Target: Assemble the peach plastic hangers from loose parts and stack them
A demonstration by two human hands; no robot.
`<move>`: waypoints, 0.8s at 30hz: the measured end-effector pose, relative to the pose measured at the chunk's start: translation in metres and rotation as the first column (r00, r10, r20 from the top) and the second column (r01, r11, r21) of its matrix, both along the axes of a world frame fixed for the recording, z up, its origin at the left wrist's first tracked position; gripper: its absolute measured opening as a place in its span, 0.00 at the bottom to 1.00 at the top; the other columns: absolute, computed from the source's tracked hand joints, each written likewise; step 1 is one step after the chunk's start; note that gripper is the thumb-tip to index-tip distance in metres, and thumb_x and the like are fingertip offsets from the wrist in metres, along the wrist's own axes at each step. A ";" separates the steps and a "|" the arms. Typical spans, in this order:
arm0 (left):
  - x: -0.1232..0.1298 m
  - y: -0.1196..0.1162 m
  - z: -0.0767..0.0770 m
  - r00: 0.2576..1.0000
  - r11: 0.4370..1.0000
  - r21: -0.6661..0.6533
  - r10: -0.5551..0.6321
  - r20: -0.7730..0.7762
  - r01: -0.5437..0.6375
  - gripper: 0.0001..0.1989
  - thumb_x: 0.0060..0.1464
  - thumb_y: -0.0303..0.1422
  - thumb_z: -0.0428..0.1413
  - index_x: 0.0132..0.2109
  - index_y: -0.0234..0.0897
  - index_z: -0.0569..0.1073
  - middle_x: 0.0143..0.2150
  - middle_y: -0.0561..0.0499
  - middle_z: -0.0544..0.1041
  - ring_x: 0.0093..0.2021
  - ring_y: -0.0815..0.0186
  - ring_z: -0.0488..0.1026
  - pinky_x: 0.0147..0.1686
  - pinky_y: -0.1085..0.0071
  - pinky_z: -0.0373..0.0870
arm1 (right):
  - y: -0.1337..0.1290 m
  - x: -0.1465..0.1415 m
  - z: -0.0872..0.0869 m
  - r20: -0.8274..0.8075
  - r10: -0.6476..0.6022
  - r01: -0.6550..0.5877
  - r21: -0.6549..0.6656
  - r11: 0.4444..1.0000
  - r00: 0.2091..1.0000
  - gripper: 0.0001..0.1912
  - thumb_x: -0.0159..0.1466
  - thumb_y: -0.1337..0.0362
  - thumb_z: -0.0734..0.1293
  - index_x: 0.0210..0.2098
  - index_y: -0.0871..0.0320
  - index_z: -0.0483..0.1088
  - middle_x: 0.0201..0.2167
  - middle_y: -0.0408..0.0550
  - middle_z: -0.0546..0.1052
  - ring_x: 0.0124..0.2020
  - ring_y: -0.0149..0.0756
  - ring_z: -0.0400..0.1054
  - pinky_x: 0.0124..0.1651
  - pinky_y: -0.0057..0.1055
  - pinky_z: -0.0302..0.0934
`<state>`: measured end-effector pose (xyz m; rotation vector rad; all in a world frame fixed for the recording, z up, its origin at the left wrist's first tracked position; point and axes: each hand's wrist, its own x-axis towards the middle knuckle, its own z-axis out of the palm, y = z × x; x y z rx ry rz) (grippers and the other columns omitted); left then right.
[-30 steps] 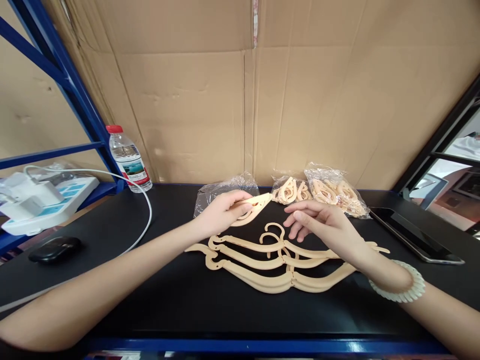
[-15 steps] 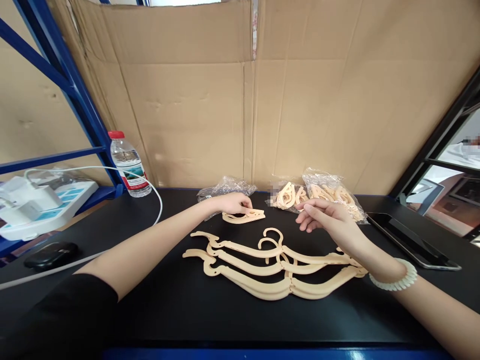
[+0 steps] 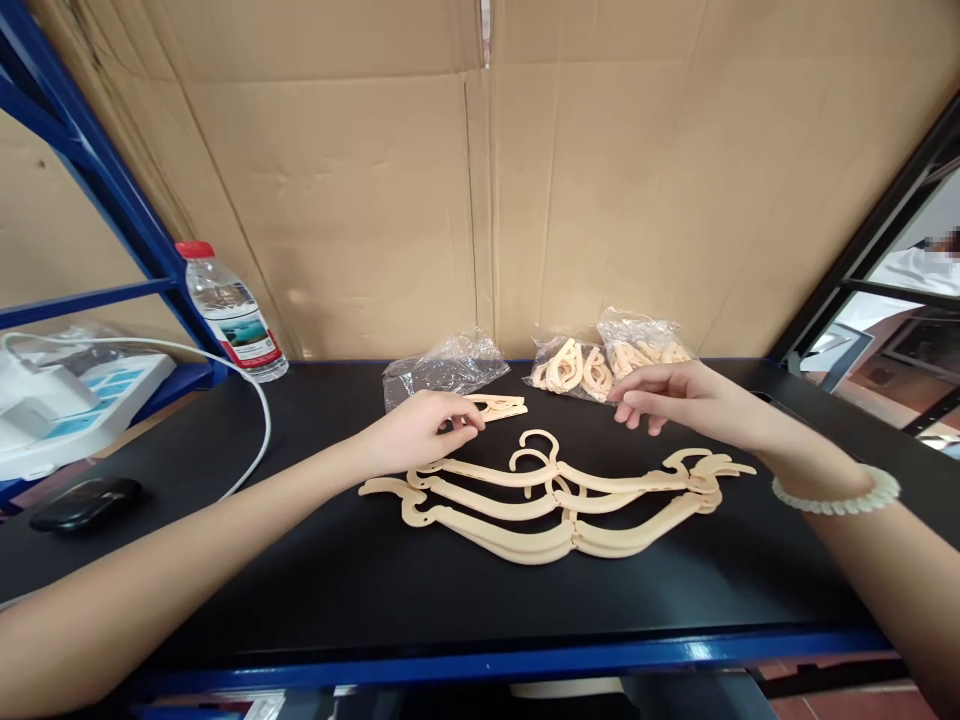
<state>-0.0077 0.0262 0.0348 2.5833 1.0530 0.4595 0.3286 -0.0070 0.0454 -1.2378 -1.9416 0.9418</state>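
Observation:
My left hand [image 3: 424, 430] hovers behind the left ends of the unfolded hangers, its fingers curved, apart and holding nothing. Just beyond its fingertips lies a cream folded hanger [image 3: 504, 407], partly hidden by the hand. Several cream unfolded hangers [image 3: 510, 546] lie overlapping across the middle of the table, their hooks pointing away from me. My right hand [image 3: 667, 390] is raised over the back right, loosely open with nothing in it. Behind its fingers are two clear bags of folded hangers [image 3: 564, 366], the right one partly covered by the hand.
A crumpled clear plastic bag [image 3: 442, 368] lies at the back. To the left are a water bottle [image 3: 238, 325], a black mouse [image 3: 86, 504], a white power strip [image 3: 120, 400] and a white cable [image 3: 264, 430]. Cardboard [image 3: 360, 200] walls the back; the table's blue front edge [image 3: 487, 665] shows.
My left hand has let go of the folded hanger and drawn back towards me. My right hand has shifted slightly right. The view has tilted down.

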 end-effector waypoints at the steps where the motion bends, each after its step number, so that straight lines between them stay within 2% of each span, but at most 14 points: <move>1: -0.005 -0.008 0.000 1.000 1.000 -0.004 -0.004 0.001 0.004 0.11 0.59 0.34 0.51 0.40 0.37 0.78 0.38 0.49 0.80 0.37 0.64 0.75 0.37 0.71 0.68 | 0.000 0.007 0.002 0.090 0.038 -0.038 -0.005 0.999 0.995 0.20 0.60 0.48 0.70 0.42 0.56 0.78 0.35 0.51 0.81 0.35 0.39 0.74 0.32 0.30 0.69; 3: -0.016 -0.019 -0.001 1.000 0.999 -0.032 -0.013 -0.014 0.012 0.13 0.60 0.37 0.50 0.41 0.37 0.78 0.38 0.48 0.79 0.35 0.65 0.74 0.34 0.73 0.68 | 0.000 0.019 0.004 0.243 0.092 -0.092 -0.012 0.996 0.966 0.17 0.59 0.50 0.71 0.42 0.54 0.80 0.37 0.50 0.81 0.37 0.40 0.75 0.34 0.31 0.70; 6: -0.038 -0.019 0.002 1.000 0.999 -0.039 -0.007 0.008 0.007 0.16 0.62 0.40 0.49 0.45 0.36 0.78 0.41 0.46 0.78 0.36 0.65 0.74 0.35 0.73 0.69 | 0.000 0.035 0.007 0.351 0.137 -0.135 -0.029 0.990 0.926 0.14 0.58 0.54 0.72 0.41 0.53 0.81 0.40 0.51 0.81 0.37 0.41 0.76 0.35 0.31 0.71; 9: -0.062 -0.002 0.006 1.000 0.999 -0.043 0.006 -0.006 -0.006 0.16 0.59 0.42 0.52 0.45 0.39 0.78 0.44 0.47 0.78 0.41 0.63 0.74 0.42 0.69 0.70 | 0.001 0.050 0.009 0.392 0.132 -0.111 -0.076 0.991 0.911 0.15 0.56 0.56 0.73 0.42 0.54 0.82 0.42 0.53 0.81 0.35 0.39 0.76 0.34 0.29 0.70; 13: -0.083 0.021 0.003 0.993 0.986 -0.112 0.120 0.000 -0.120 0.18 0.58 0.45 0.53 0.46 0.39 0.78 0.45 0.46 0.80 0.44 0.60 0.75 0.41 0.69 0.71 | 0.004 0.064 0.005 0.381 0.053 -0.002 -0.132 0.991 0.923 0.18 0.60 0.55 0.69 0.42 0.63 0.81 0.43 0.59 0.81 0.40 0.37 0.76 0.39 0.28 0.66; 16: -0.084 0.026 -0.004 0.995 0.978 -0.185 0.101 -0.015 -0.102 0.18 0.57 0.46 0.53 0.46 0.40 0.78 0.44 0.47 0.81 0.42 0.61 0.75 0.39 0.71 0.71 | 0.007 0.067 -0.001 0.394 0.007 0.048 -0.132 0.990 0.919 0.20 0.60 0.55 0.68 0.42 0.65 0.81 0.43 0.60 0.81 0.41 0.36 0.75 0.41 0.28 0.64; 19: -0.079 0.023 -0.010 0.997 0.978 -0.195 0.068 -0.045 -0.075 0.18 0.59 0.45 0.53 0.46 0.39 0.79 0.44 0.48 0.81 0.40 0.64 0.75 0.37 0.74 0.69 | 0.009 0.067 -0.003 0.414 0.009 0.073 -0.180 0.981 0.910 0.18 0.60 0.58 0.68 0.40 0.65 0.81 0.41 0.59 0.81 0.40 0.35 0.75 0.39 0.26 0.63; 24: -0.073 0.018 -0.013 0.998 0.982 -0.185 -0.039 -0.042 0.030 0.17 0.58 0.44 0.55 0.47 0.39 0.79 0.45 0.46 0.78 0.43 0.64 0.74 0.43 0.72 0.68 | 0.006 0.065 0.001 0.452 0.031 0.075 -0.215 0.974 0.891 0.12 0.56 0.68 0.71 0.39 0.64 0.82 0.41 0.58 0.81 0.38 0.34 0.76 0.35 0.23 0.63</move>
